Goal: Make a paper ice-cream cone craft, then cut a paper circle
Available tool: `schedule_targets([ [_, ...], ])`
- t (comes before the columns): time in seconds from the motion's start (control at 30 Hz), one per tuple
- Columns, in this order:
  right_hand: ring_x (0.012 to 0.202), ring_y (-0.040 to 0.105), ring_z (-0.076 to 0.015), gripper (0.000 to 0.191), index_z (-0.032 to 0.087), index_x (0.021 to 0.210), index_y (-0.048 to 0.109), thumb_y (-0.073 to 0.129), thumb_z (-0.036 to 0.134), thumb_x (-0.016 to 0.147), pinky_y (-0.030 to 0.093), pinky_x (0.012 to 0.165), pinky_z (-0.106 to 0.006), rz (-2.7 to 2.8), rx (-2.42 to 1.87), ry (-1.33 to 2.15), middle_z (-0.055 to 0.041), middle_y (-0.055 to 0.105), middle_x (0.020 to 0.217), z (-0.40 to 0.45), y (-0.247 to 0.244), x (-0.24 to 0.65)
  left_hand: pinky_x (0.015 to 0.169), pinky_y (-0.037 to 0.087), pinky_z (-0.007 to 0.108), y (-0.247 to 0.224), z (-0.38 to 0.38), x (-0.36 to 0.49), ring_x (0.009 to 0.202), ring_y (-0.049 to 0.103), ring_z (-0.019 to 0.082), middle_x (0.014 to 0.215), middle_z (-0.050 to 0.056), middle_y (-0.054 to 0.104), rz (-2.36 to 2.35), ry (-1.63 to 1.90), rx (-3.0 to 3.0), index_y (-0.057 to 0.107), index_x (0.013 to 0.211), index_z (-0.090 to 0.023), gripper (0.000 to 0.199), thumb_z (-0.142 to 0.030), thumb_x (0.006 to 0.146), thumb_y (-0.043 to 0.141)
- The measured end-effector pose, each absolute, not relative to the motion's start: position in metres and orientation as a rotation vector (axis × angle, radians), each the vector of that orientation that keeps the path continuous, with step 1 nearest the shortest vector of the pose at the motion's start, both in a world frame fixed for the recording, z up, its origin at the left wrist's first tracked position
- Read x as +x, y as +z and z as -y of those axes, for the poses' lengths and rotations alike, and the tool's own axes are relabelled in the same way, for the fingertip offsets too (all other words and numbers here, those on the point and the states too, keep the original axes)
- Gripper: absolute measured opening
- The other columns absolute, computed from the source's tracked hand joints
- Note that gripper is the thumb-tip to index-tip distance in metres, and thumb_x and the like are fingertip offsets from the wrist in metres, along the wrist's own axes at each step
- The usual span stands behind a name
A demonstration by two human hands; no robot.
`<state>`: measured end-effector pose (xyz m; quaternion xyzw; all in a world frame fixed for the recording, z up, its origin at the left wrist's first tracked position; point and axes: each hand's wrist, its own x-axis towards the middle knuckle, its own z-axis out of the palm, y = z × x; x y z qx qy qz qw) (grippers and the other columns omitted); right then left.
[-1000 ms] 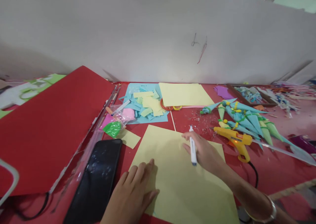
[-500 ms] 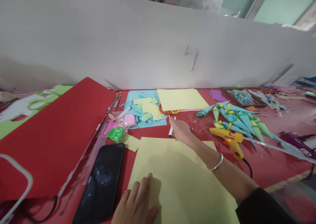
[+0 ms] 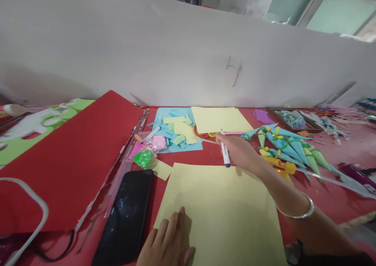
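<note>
My right hand (image 3: 241, 151) grips a white marker (image 3: 225, 153) whose blue end points down toward me, just above the far edge of a large pale yellow sheet (image 3: 223, 203). A thin, pale strip or stick runs left from those fingers; I cannot tell whether it is held too. My left hand (image 3: 167, 238) lies flat on the sheet's near left part, fingers stretched forward. Left of that hand is a black phone (image 3: 125, 215). Beyond the sheet, blue and yellow paper scraps (image 3: 179, 133) lie heaped on a light blue sheet.
A yellow glue gun (image 3: 280, 165) with a lit orange light lies right, partly behind my forearm. Several blue and green paper cones (image 3: 293, 146) are beside it. A big red sheet (image 3: 79, 156) covers the left. Small plastic bags (image 3: 143, 158) and another yellow sheet (image 3: 221, 119) lie farther back.
My right hand has moved right and toward me, lifting the marker from the red table. My left hand stays flat on the yellow sheet. The view has shifted slightly.
</note>
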<state>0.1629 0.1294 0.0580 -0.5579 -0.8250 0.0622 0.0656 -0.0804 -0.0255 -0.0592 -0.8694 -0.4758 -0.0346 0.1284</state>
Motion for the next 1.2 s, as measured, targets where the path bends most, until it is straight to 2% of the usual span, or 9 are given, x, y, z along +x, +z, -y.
schedule_targets([
  [0.13, 0.055, 0.045, -0.0133, 0.018, 0.022, 0.087, 0.045, 0.037, 0.008, 0.08, 0.02, 0.049, -0.023, 2.615, -1.534, 0.131, -0.0005, 0.055, 0.067, -0.16, 0.055, 0.132, 0.066, 0.043, 0.031, -0.056, 0.023, -0.071, 0.086, 0.052, 0.021, 0.115, 0.008, 0.06, 1.452, -0.122, -2.39, 0.052, 0.123, -0.016, 0.051, -0.041, 0.079, 0.052],
  [0.37, 0.074, 0.053, -0.0192, 0.021, 0.021, 0.092, 0.049, 0.039, 0.006, 0.081, 0.025, 0.052, -0.024, 2.597, -1.43, 0.023, -0.0068, 0.061, 0.082, -0.224, 0.033, 0.073, 0.066, 0.044, 0.031, -0.048, 0.02, -0.057, 0.086, 0.052, 0.02, 0.11, 0.009, 0.062, 1.679, -0.148, -2.296, 0.051, 0.123, -0.011, 0.05, -0.041, 0.085, 0.041],
  [0.5, 0.078, 0.053, -0.0194, 0.014, 0.02, 0.1, 0.044, 0.036, 0.021, 0.089, 0.029, 0.054, -0.025, 2.474, -1.416, -0.01, -0.0092, 0.06, 0.09, -0.227, 0.044, 0.076, 0.066, 0.045, 0.032, -0.043, 0.015, -0.052, 0.086, 0.052, 0.021, 0.107, 0.011, 0.062, 1.722, -0.13, -2.268, 0.052, 0.122, -0.007, 0.05, -0.038, 0.083, 0.044],
  [0.63, 0.056, 0.049, -0.0136, 0.023, 0.021, 0.099, 0.043, 0.029, 0.038, 0.092, 0.034, 0.053, -0.024, 2.203, -1.282, 0.387, 0.0011, 0.055, 0.065, -0.204, 0.051, 0.106, 0.074, 0.046, 0.034, -0.043, 0.007, -0.056, 0.085, 0.053, 0.021, 0.102, 0.011, 0.063, 1.648, -0.162, -2.333, 0.055, 0.119, -0.007, 0.051, -0.038, 0.077, 0.055],
  [0.73, 0.06, 0.05, -0.0115, 0.027, 0.022, 0.093, 0.048, 0.033, 0.044, 0.09, 0.039, 0.056, -0.023, 1.98, -1.079, 0.757, 0.0021, 0.053, 0.068, -0.175, 0.041, 0.13, 0.073, 0.046, 0.033, -0.044, 0.004, -0.066, 0.086, 0.053, 0.021, 0.105, 0.009, 0.063, 1.591, -0.181, -2.411, 0.054, 0.119, -0.01, 0.053, -0.04, 0.075, 0.057],
  [0.83, 0.059, 0.051, -0.0118, 0.025, 0.021, 0.091, 0.053, 0.037, 0.04, 0.089, 0.041, 0.055, -0.023, 1.858, -1.047, 0.842, 0.0016, 0.052, 0.066, -0.135, 0.017, 0.142, 0.07, 0.046, 0.032, -0.043, 0.006, -0.075, 0.086, 0.054, 0.021, 0.107, 0.009, 0.062, 1.551, -0.209, -2.485, 0.052, 0.121, -0.014, 0.056, -0.045, 0.074, 0.057],
  [1.0, 0.096, 0.058, -0.0184, 0.019, 0.023, 0.098, 0.056, 0.04, 0.021, 0.087, 0.045, 0.082, -0.032, 2.171, -1.225, 0.784, -0.0052, 0.064, 0.099, -0.071, -0.014, 0.143, 0.069, 0.045, 0.032, -0.04, 0.017, -0.079, 0.087, 0.056, 0.022, 0.103, 0.009, 0.063, 1.607, -0.182, -2.479, 0.052, 0.119, -0.016, 0.05, -0.044, 0.078, 0.052],
  [1.1, 0.122, 0.041, -0.0239, 0.027, 0.021, 0.109, 0.049, 0.049, 0.024, 0.083, 0.029, 0.101, -0.046, 2.367, -1.297, 0.666, -0.0088, 0.051, 0.129, -0.055, -0.021, 0.147, 0.071, 0.045, 0.033, -0.04, 0.021, -0.083, 0.09, 0.056, 0.023, 0.107, 0.009, 0.062, 1.612, -0.153, -2.518, 0.054, 0.118, -0.018, 0.049, -0.048, 0.079, 0.048],
  [1.2, 0.133, 0.024, -0.0261, 0.035, 0.021, 0.112, 0.046, 0.055, 0.029, 0.079, 0.017, 0.106, -0.054, 2.522, -1.351, 0.629, -0.0087, 0.036, 0.141, -0.054, -0.027, 0.154, 0.07, 0.047, 0.034, -0.033, 0.011, -0.092, 0.09, 0.057, 0.025, 0.105, 0.01, 0.062, 1.62, -0.134, -2.58, 0.055, 0.116, -0.019, 0.051, -0.053, 0.079, 0.045],
])
